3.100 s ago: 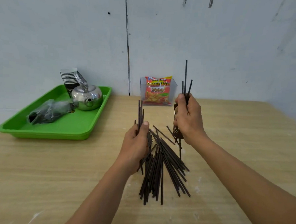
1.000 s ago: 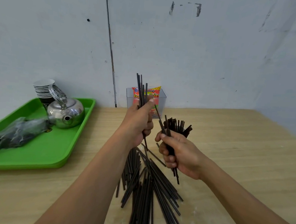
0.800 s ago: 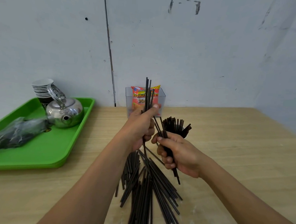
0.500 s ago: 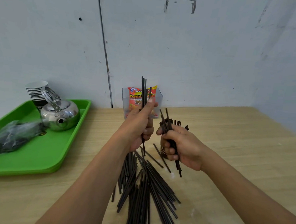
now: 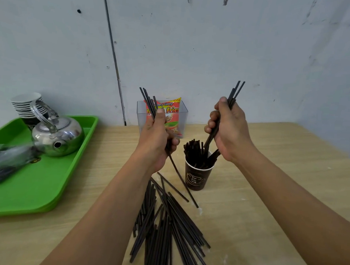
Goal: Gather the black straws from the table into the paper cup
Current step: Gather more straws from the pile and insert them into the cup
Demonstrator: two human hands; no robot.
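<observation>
A dark brown paper cup (image 5: 197,178) stands upright on the wooden table (image 5: 267,208), packed with several black straws. My right hand (image 5: 228,133) grips a few straws just above the cup, their lower ends dipping into its mouth. My left hand (image 5: 157,137) holds another small bunch of straws upright to the left of the cup. A loose pile of black straws (image 5: 165,229) lies fanned out on the table in front of the cup, between my forearms.
A green tray (image 5: 45,182) at the left carries a steel kettle (image 5: 56,134), a stack of paper cups (image 5: 27,106) and a plastic bag (image 5: 4,162). A clear box with a snack packet (image 5: 167,115) stands against the wall behind the cup.
My right hand has let go of the cup and lifted away to the right, now holding a few straws over it. The left hand keeps its bunch and has drifted slightly left.
</observation>
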